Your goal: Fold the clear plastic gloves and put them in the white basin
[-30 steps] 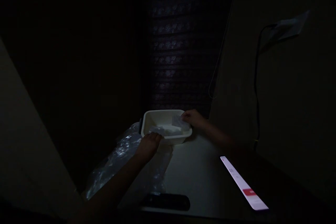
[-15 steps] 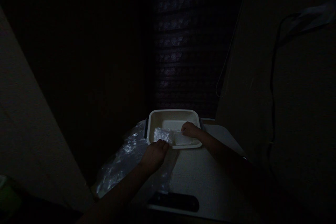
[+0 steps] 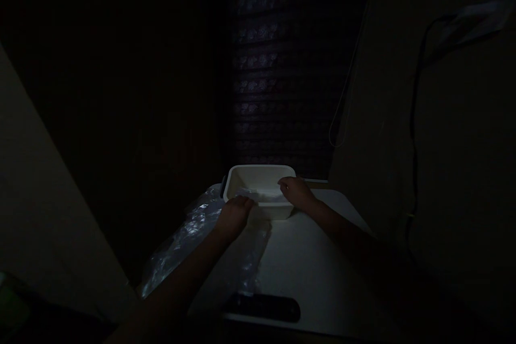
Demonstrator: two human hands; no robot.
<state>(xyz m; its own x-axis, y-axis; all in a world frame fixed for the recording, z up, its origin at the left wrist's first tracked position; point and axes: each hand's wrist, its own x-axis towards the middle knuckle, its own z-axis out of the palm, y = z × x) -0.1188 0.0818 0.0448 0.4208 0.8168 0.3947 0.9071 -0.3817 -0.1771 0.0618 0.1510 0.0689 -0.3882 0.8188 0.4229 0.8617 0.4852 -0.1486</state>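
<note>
A white rectangular tub point(image 3: 262, 210) stands at the far end of a pale table, with a dark handle at its left. Clear plastic point(image 3: 246, 192) shows inside it, low against the near wall. At the tub's near left rim, my left hand point(image 3: 234, 217) is closed, its fingers bent together; what they hold is too dark to make out. Over the right side of the tub is my right hand point(image 3: 296, 192), its fingers pressed together, their grip unclear in the dark.
Shiny clear plastic sheeting point(image 3: 193, 226) covers the table's left side. A black handle-like strip point(image 3: 264, 307) lies at the near edge of the table point(image 3: 310, 263). A dark cable point(image 3: 414, 118) hangs on the right wall. Dark patterned blinds point(image 3: 258, 86) hang behind.
The clear plastic that stretched between my hands over the tub now sits lower inside it. The tub's near outer wall shows more. My right hand is slightly higher.
</note>
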